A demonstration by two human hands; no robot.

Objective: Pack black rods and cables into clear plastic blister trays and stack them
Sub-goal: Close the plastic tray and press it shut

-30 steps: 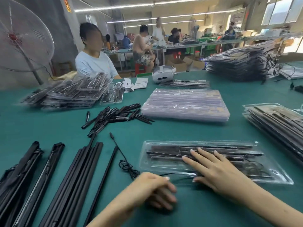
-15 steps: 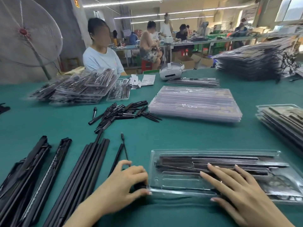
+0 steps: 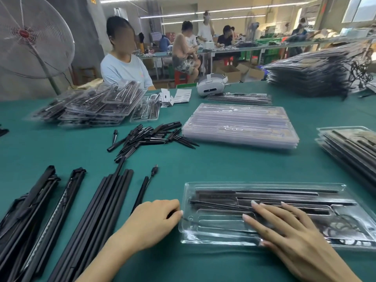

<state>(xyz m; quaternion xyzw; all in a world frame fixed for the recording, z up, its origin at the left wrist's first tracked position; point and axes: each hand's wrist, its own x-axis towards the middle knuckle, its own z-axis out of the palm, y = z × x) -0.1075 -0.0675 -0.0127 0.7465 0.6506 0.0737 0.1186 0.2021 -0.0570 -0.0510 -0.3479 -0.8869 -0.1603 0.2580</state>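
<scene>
Matt teal cloth table cover [image 3: 203,167], smooth, faint weave. Clear glossy plastic blister tray [image 3: 203,231] nearest, thin, moulded pockets, strong glare on rim. Stack of empty clear plastic trays [image 3: 240,125], same sheen, slightly milky where layered. Long black rods [image 3: 97,210] at left, matt to satin, plastic or coated metal, cannot tell. Pile of short black plastic sticks [image 3: 146,137], semi-gloss. White hard-plastic headset [image 3: 211,86], smooth, satin. Round metal wire-guard fan [image 3: 30,37], bright finish, red glossy hub. White paper leaflets [image 3: 183,95], matt.

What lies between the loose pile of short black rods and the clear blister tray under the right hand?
Only bare green table cloth separates the short black rods from the clear blister tray, per the head view.
</scene>
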